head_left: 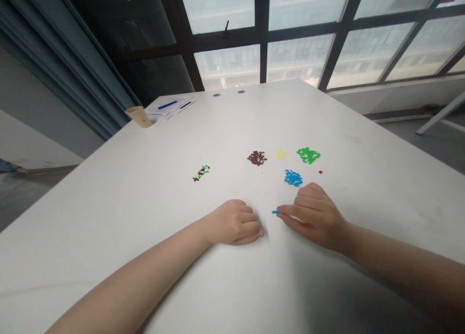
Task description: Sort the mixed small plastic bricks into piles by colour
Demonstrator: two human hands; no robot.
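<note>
My right hand (312, 218) pinches a small blue plastic piece (275, 211) between thumb and forefinger, just above the white table (145, 218). My left hand (234, 222) rests curled on the tabletop, holding nothing, a little left of that piece. Beyond my hands lie small piles of tiny pieces: blue (293, 177), brown (257, 158), pale yellow (281, 154) and green (308, 155). A few white bits (266, 190) sit nearest my hands. A single red piece (320, 172) lies apart, and a mixed-colour strip of pieces (201, 173) lies further left.
At the far left corner of the table stand a tan cup (138, 116) and papers (170, 108) with a blue pen (167, 105). Two round holes (228, 93) mark the far table edge. Large windows and a blue curtain lie beyond.
</note>
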